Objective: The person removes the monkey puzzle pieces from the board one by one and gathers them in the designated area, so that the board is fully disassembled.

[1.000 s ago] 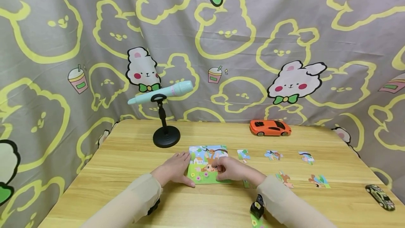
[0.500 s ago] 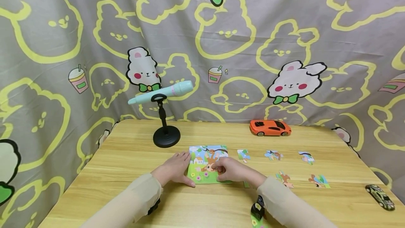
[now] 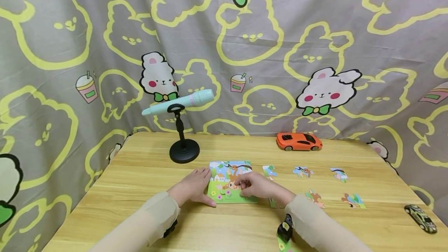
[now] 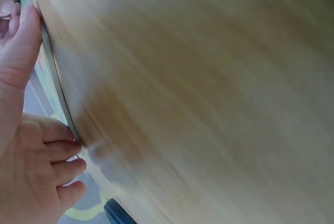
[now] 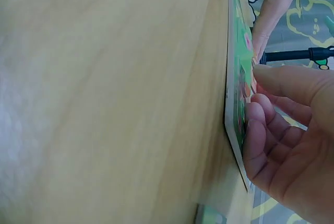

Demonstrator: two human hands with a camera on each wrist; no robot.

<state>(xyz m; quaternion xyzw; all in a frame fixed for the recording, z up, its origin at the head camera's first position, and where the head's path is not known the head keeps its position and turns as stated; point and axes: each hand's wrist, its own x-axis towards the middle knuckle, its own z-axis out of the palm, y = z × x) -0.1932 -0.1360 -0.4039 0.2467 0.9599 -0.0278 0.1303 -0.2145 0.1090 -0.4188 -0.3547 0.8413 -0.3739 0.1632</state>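
While the flat left hand (image 3: 193, 188) steadies the puzzle board (image 3: 229, 197), right hand (image 3: 257, 187) fingers press its pieces.

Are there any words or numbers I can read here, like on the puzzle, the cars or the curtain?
No words, letters or numbers can be read anywhere.
Puzzle board: only a picture of a house, a tree and flowers.
Loose puzzle pieces: pictures only.
Orange toy car: no lettering shows.
Dark toy car: markings too small to read.
Curtain: cartoon bunnies and drink cups, no text.
Toy microphone: no label shows.
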